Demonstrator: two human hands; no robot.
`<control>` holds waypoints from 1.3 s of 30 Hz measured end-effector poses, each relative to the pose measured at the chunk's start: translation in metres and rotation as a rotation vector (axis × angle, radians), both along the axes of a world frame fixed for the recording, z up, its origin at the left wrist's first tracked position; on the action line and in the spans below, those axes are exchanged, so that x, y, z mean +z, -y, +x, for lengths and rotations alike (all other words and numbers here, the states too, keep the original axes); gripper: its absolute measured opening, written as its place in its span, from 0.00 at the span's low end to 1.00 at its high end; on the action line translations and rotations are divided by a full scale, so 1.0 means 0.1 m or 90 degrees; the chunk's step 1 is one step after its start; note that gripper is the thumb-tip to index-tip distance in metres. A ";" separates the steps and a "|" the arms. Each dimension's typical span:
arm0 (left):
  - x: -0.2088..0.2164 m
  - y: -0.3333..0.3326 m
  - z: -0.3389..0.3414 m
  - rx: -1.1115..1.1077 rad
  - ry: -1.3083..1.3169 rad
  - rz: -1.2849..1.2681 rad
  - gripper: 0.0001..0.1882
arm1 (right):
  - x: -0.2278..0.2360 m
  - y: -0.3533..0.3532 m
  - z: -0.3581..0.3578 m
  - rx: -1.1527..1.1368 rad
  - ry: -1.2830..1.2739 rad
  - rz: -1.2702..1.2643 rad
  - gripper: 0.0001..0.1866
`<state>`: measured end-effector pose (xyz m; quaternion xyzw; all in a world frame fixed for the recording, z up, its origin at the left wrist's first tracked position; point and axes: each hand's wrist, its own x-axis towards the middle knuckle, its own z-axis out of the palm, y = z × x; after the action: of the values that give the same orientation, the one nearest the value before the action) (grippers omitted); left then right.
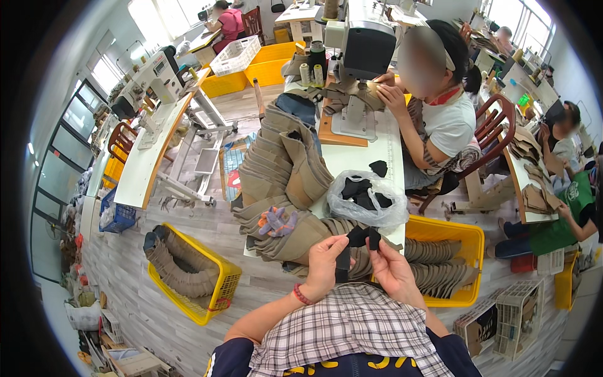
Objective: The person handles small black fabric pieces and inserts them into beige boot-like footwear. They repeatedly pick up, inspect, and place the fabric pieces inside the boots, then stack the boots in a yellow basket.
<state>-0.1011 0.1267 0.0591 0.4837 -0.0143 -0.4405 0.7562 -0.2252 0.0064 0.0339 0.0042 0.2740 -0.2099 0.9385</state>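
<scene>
Black fabric pieces held in both hands by the white worktable

Black fabric pieces (358,242) sit between the person's two hands, just off the near end of the white worktable (361,154), which serves as landmark here. On the table's left half lies a large heap of tan fabric parts (282,173), spilling over its near edge. At its far end a grey sewing machine (364,47) stands, with another person seated at the table's right side. A yellow crate (449,235) rests on the floor right of the near end; another yellow crate (213,298) lies left of it. A clear plastic bag (367,201) of black pieces sits on the near end. Left hand (323,264) is closed, pinching a black strip; right hand (389,267) is closed too, thumb and fingers gripping the black pieces
</scene>
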 end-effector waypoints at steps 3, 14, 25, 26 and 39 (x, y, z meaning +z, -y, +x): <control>0.02 0.01 -0.01 -0.005 0.009 0.003 0.12 | 0.02 -0.03 0.01 -0.008 -0.010 -0.013 0.17; 0.01 0.06 0.10 0.046 0.049 0.041 0.06 | -0.13 0.12 -0.14 0.007 -0.028 -0.114 0.16; 0.10 0.15 0.23 -0.157 0.132 0.118 0.07 | 0.72 0.69 -0.01 0.342 -0.090 -1.403 0.15; 0.11 0.17 0.22 -0.183 0.137 0.123 0.06 | 0.77 0.68 0.06 0.381 -0.082 -1.440 0.17; 0.19 0.15 0.30 -0.283 0.017 0.110 0.09 | 0.91 0.69 0.48 0.589 -0.031 -1.524 0.25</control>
<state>-0.0716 0.1115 0.0780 0.5374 -0.0925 -0.5890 0.5964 -0.1770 -0.0624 0.1249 -0.9366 -0.0917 0.0195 0.3377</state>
